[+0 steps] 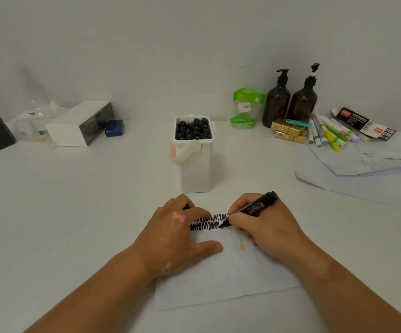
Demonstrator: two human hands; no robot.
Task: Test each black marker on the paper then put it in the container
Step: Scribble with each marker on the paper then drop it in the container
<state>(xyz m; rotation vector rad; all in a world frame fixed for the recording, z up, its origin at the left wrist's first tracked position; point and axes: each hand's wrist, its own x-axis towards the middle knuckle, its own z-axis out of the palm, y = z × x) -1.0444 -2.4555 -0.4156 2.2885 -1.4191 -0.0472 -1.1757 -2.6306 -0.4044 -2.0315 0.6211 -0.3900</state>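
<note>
A white sheet of paper (228, 280) lies on the table in front of me, with two rows of black zigzag scribble (209, 222) near its top edge. My right hand (264, 224) grips a black marker (254, 207) like a pen, its tip touching the paper at the right end of the lower scribble row. My left hand (175, 239) rests on the paper's left part, thumb flat on the sheet. A small black piece, apparently the marker's cap (186, 207), shows between its curled fingers. Behind the paper stands the white container (194, 169), full of several black markers standing upright.
A white box (74, 126) and a blue block (114, 128) sit far left. Far right are a green-lidded jar (245, 109), two brown pump bottles (288, 102), gold boxes (288, 132), several coloured pens (331, 134) and loose white sheets (367, 169).
</note>
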